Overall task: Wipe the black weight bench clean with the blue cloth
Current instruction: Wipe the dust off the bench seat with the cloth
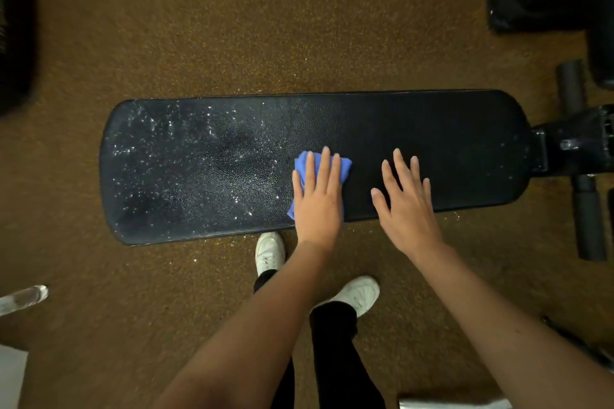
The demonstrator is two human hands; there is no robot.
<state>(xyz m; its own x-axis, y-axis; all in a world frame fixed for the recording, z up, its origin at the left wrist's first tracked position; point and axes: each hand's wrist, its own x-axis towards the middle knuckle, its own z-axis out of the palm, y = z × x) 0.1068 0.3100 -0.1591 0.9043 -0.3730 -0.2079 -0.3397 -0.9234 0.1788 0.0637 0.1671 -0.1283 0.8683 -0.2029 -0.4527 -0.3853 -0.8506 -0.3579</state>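
Our left grip (317, 196) lies flat, fingers straight, pressing the blue cloth (307, 164) onto the middle of the black weight bench (448, 149); the right grip (407, 199) is spread and released, bracing on the darker pad beside it. White droplets speckle the left half. We judge we should sweep leftward in overlapping passes, keeping even pressure and the cloth bunched under the palm.

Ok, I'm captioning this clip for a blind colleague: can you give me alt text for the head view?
Seen from above, the left hand presses a blue cloth flat on a black weight bench, while the right hand rests open on the pad beside it. White droplets speckle the bench's left half; the right half looks plain and dark.
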